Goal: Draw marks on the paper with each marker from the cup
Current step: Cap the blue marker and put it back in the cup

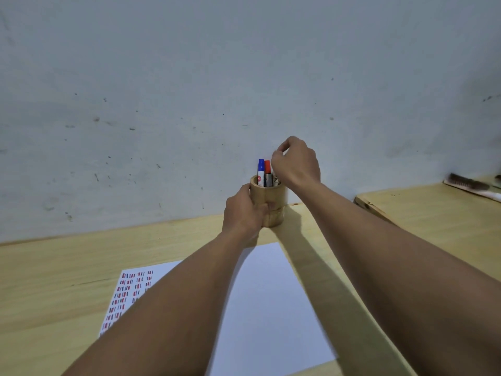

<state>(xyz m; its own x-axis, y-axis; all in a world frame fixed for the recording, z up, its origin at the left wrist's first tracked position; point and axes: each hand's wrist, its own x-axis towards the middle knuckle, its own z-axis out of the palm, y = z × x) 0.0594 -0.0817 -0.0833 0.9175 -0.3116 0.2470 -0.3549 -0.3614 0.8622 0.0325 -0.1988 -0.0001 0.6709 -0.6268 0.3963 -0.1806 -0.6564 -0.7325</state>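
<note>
Pale wood-grain laminate covers the bench [67,272], smooth and faintly glossy, so little would stop things sliding on it. The sheet of paper [268,299] lies flat on the near side of the cup, thin and white, its left part filled with rows of short red and dark strokes. It is unweighted, and both forearms pass over it; a dragged arm could shift or crease it.

The cup [268,204] is a bamboo-coloured cylinder, straight-walled, standing at the bench's far edge by the wall. The left hand [244,210] wraps its side, grip closed on the cup. That hold matters: a tall load of markers makes the cup top-heavy, and a sideways pull could tip it if the hand loosens.

The right hand [296,162] hangs over the cup's right rim, fingers pinched narrow on something; a third marker's barrel shows just below it, but I cannot tell whether the pinch has it. The blue-capped marker [260,170] and red-capped marker [267,172] stand upright beside it, hard smooth plastic, easily dragged out together.
</note>
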